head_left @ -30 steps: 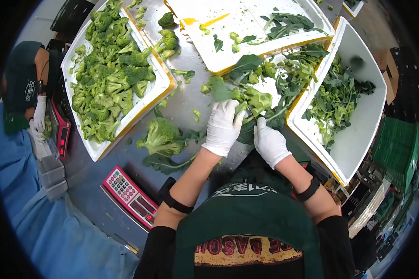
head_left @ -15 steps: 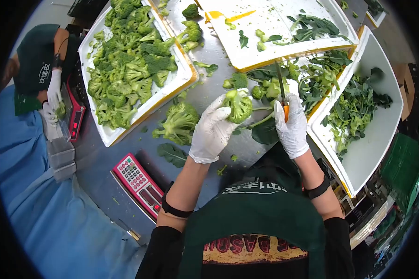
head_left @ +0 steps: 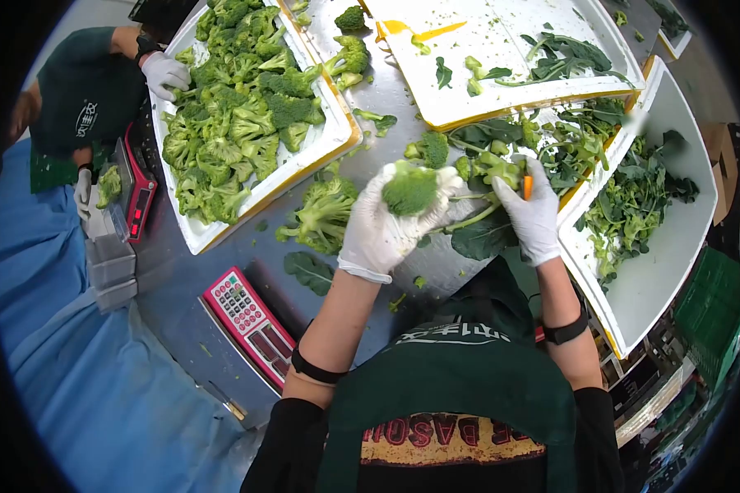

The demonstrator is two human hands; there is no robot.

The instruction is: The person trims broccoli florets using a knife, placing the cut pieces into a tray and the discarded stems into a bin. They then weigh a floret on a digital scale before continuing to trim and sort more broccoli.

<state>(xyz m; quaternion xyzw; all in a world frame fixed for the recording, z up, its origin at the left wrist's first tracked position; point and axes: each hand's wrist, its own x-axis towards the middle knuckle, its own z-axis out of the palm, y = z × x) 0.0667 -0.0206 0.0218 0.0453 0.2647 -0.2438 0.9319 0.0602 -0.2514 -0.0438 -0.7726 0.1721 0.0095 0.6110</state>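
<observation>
My left hand [head_left: 378,234], in a white glove, holds a broccoli floret [head_left: 411,191] with its green crown turned up toward me. In my gloved right hand [head_left: 533,220] is a knife, of which only the orange handle [head_left: 528,187] shows clearly; the blade cannot be made out. Broccoli stems and a large leaf [head_left: 478,237] lie on the metal table between and beyond my hands. Left of my left hand rests a bigger broccoli head [head_left: 322,215], with a loose leaf [head_left: 308,271] nearer me.
A white foam box [head_left: 337,152] heaped with florets stands at left. Foam lids and a foam bin [head_left: 674,222] with leaves and trimmings are at right. A red scale [head_left: 251,316] sits at front left. Across the table, a co-worker's gloved hand [head_left: 166,76] touches the floret box, near another scale [head_left: 142,193].
The floret in my left hand has turned from its stalk side to its crown. My right hand has shifted slightly right and down. The co-worker's one hand has moved from the scale to the box.
</observation>
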